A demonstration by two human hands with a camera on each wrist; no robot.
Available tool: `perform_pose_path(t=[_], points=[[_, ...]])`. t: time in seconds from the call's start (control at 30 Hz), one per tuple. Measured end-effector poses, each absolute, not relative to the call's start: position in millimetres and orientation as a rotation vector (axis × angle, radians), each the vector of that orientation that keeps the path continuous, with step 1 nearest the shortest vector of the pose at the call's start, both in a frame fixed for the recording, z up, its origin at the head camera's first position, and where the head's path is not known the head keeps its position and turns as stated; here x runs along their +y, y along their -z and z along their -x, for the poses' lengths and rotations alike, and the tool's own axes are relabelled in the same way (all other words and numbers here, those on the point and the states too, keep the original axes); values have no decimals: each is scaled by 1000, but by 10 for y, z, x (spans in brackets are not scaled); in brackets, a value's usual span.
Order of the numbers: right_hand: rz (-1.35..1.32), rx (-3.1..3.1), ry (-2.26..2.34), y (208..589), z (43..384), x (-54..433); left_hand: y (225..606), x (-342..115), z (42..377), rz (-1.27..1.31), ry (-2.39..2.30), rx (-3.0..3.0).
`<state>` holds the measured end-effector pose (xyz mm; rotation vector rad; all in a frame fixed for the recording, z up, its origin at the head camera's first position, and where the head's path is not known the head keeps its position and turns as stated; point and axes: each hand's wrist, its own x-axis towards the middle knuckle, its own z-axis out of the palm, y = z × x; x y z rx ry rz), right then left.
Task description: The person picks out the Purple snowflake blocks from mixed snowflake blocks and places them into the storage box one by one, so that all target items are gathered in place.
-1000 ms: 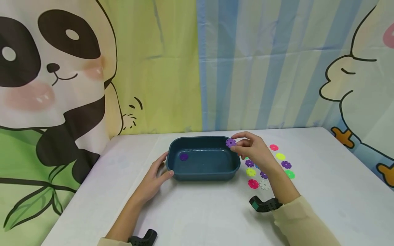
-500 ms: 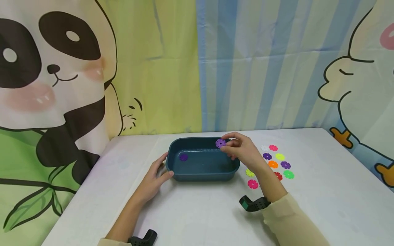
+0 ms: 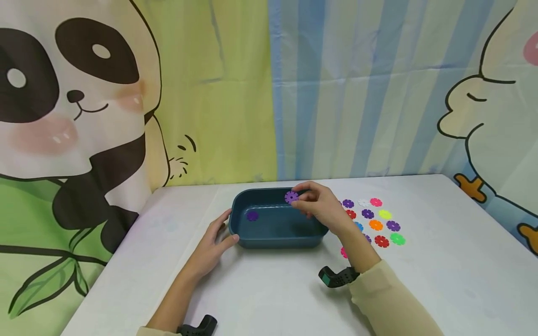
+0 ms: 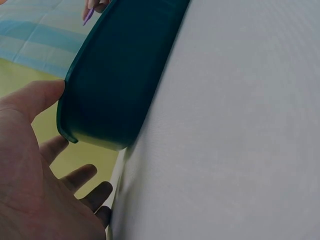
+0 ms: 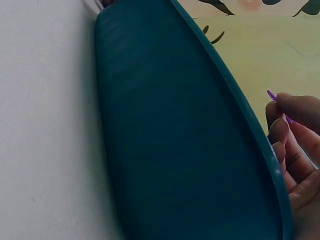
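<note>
A dark teal plastic basin [image 3: 275, 243] with rounded corners stands on the white table. My left hand [image 3: 207, 248] rests at its left end, thumb tip on the rim; in the left wrist view the other fingers [image 4: 79, 177] are spread beyond the end wall. Between thumb and fingertips my right hand [image 3: 322, 207] pinches a purple notched disc [image 3: 291, 197], held up over the basin's back part. Edge-on, that disc [image 5: 271, 95] shows in the right wrist view above the rim. Another purple disc [image 3: 252, 216] lies on the basin floor, toward the left.
Right of the basin, several flat notched discs lie spread on the table, including an orange one [image 3: 376, 225], a green one [image 3: 397, 239] and a red one [image 3: 381, 241]. My right forearm partly covers them. A printed curtain [image 3: 336, 93] hangs behind the table.
My right hand has moved left with the purple disc, from the basin's right back corner to farther over it. More loose discs show behind the arm. The left hand stays at the rim.
</note>
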<state>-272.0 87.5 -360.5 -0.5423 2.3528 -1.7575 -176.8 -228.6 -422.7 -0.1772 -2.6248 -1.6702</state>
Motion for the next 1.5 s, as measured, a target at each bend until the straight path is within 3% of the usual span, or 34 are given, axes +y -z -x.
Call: perform_pose_path(t=[1.5], points=[[500,2350,1664,3744,2903,340,4224,-2270,1765,128,1685,-2646]])
